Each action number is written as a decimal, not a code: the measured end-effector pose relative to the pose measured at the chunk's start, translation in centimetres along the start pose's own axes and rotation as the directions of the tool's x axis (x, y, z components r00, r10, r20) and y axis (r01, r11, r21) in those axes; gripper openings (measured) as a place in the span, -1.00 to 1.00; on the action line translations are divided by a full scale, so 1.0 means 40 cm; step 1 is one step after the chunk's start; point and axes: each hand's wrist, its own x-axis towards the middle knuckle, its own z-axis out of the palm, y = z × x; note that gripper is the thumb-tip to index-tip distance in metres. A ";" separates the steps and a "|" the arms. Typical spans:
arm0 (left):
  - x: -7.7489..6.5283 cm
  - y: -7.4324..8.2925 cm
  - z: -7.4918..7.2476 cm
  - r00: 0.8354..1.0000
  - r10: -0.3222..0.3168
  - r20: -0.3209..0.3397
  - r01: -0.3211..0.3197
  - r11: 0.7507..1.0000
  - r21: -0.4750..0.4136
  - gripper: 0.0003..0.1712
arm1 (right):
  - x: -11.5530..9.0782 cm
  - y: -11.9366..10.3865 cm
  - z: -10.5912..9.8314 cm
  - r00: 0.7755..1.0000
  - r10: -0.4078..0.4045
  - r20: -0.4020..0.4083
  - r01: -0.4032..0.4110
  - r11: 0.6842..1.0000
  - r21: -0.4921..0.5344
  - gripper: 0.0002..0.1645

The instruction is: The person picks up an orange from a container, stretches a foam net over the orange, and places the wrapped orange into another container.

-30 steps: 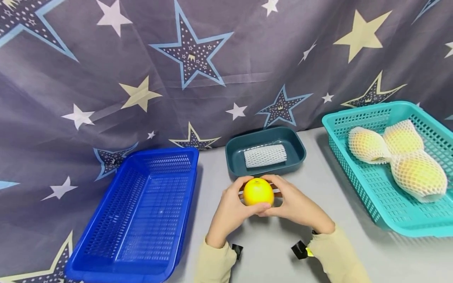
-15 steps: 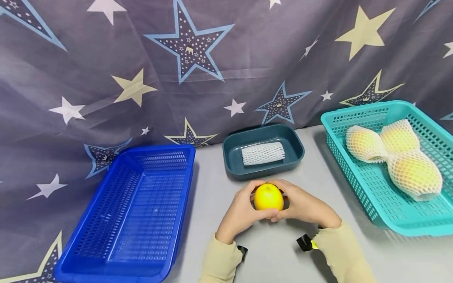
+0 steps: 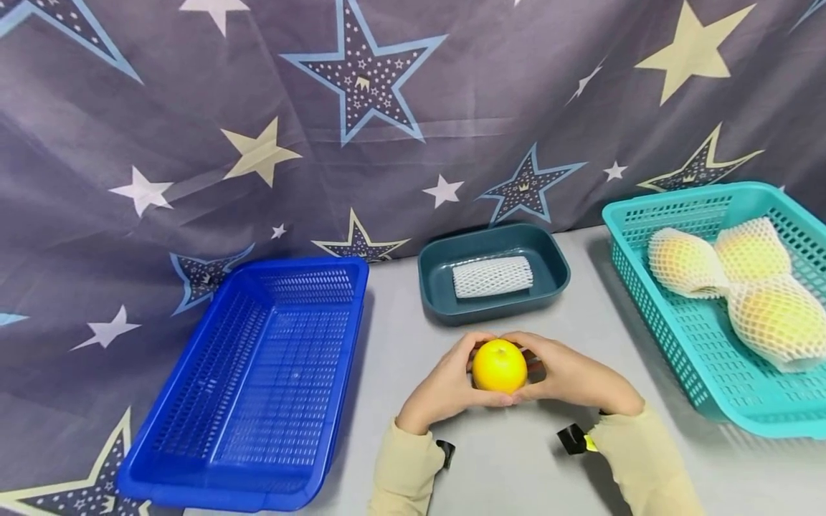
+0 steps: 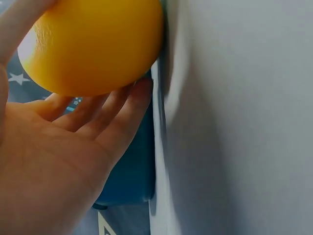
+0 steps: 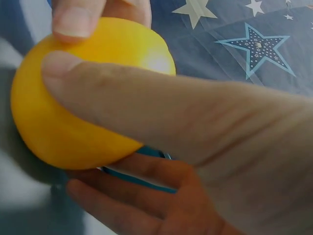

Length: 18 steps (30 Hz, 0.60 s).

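Observation:
A smooth yellow-orange orange (image 3: 500, 367) sits between both hands in the head view, its stem end tilted up. My left hand (image 3: 444, 387) holds its left side, thumb across the front and fingers behind. From the other side my right hand (image 3: 574, 374) grips it the same way, and the two thumb tips meet at the front. The right wrist view shows the right thumb pressed flat on the orange (image 5: 93, 122), with lower fingers spread beneath. Just beyond the hands, a dark teal tray (image 3: 431, 304) contains a white foam net sleeve (image 3: 492, 277).
On the left stands a blue perforated basket (image 3: 277, 394). A turquoise basket (image 3: 671, 358) at the right holds several fruits in foam nets (image 3: 777, 319). Behind everything hangs a star-patterned curtain (image 3: 387, 179). The grey table (image 3: 503, 466) lies under the hands.
Both hands have drawn the orange away from the dark teal tray, toward the person and slightly right. Their hold on it looks much the same. The head view has shifted slightly.

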 end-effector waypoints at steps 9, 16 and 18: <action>0.004 0.005 0.001 0.998 0.039 0.055 -0.040 0.999 0.029 -0.09 | -0.017 -0.005 -0.019 0.999 0.023 0.034 -0.023 0.999 0.025 -0.21; 0.003 0.000 0.003 0.998 0.058 0.023 -0.060 0.996 0.067 -0.08 | -0.019 -0.008 -0.022 1.000 0.022 0.017 -0.023 0.999 0.029 -0.24; 0.003 0.000 0.004 0.998 0.052 0.025 -0.053 0.996 0.065 -0.08 | -0.020 -0.007 -0.022 0.999 0.027 0.019 -0.028 0.999 0.042 -0.24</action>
